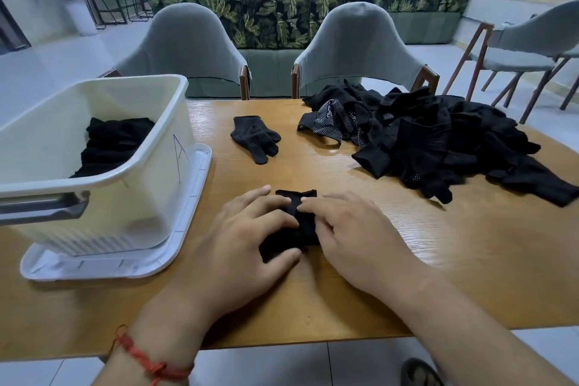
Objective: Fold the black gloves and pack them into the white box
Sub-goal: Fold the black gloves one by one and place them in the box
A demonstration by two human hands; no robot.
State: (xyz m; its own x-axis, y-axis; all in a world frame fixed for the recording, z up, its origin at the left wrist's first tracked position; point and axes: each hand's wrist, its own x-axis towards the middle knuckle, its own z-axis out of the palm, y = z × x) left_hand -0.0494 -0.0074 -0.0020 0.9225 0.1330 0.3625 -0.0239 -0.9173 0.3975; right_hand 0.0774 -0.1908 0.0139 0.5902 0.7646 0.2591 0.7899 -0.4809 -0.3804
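Observation:
A folded black glove (297,222) lies on the wooden table (438,260) right in front of me. My left hand (250,238) presses on its left side, thumb under the near edge. My right hand (351,232) rests on its right side, fingertips on the cloth. A single black glove (255,136) lies flat farther back in the middle. A heap of black gloves (432,141) covers the far right of the table. The white box (150,122) stands at the left with folded black gloves (109,144) inside.
The box stands on its white lid (188,229), with a grey handle (44,210) facing me. Two grey chairs (188,50) are pushed against the far table edge. A leaf-patterned sofa and seated people are behind them. The near table edge runs under my wrists.

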